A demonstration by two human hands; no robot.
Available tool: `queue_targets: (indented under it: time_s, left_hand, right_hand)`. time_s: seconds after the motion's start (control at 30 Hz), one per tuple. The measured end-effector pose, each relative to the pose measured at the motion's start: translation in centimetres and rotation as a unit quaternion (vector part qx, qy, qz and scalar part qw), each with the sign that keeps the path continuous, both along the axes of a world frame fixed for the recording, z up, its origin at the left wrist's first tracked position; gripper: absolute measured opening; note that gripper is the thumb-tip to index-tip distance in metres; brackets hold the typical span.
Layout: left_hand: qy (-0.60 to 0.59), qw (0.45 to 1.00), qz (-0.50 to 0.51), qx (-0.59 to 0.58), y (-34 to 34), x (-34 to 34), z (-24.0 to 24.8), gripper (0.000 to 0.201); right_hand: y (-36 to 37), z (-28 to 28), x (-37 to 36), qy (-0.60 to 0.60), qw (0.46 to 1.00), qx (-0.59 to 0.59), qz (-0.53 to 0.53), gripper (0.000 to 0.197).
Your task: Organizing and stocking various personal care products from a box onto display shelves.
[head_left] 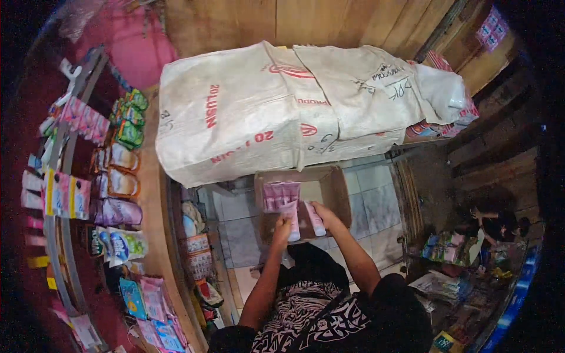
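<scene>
My left hand [282, 226] is closed around a pink squeeze tube [291, 215] with its pale cap end pointing toward me. Close by on the right, my right hand [323, 213] grips a second pink tube [314, 220], which tilts with its whitish end down. Both tubes are held over an open cardboard box [342, 197] in front of my body. Several more pink tubes [281, 193] stand side by side in the box's far left part. The rest of the box's inside is partly hidden by my hands.
Large white woven sacks [235, 112] lie across a surface beyond the box. To the left, a wooden shelf [154, 220] bears snack-like packs and pouches, with a hanging rack [62, 235] beside it. Assorted packets [447, 250] crowd the right side. Tiled floor [371, 188] shows around the box.
</scene>
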State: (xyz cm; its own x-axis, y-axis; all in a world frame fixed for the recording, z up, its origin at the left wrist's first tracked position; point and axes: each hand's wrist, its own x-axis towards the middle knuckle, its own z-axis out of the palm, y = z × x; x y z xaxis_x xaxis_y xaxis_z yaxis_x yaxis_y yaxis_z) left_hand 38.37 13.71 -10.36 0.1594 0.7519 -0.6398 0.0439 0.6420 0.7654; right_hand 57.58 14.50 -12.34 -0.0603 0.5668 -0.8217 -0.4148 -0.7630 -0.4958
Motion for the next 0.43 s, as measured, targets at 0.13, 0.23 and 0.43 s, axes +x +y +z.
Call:
queue_targets:
  time_s: [0.13,0.23,0.43]
  left_hand:
    - [-0.039,0.997,-0.031,-0.059,1.0,2.3,-6.2,0.039]
    - [-0.009,0.997,-0.061,-0.042,2.7,4.2,-13.9,0.040]
    - [0.194,0.940,-0.221,0.172,5.2,6.8,-26.1,0.044]
  right_hand:
    - [1.1,-3.5,1.4,0.055,0.993,-0.068,-0.080,0.034]
    - [2.2,-6.7,2.2,0.095,0.988,-0.064,-0.108,0.034]
    - [5.0,-8.3,2.7,-0.039,0.989,-0.140,0.011,0.023]
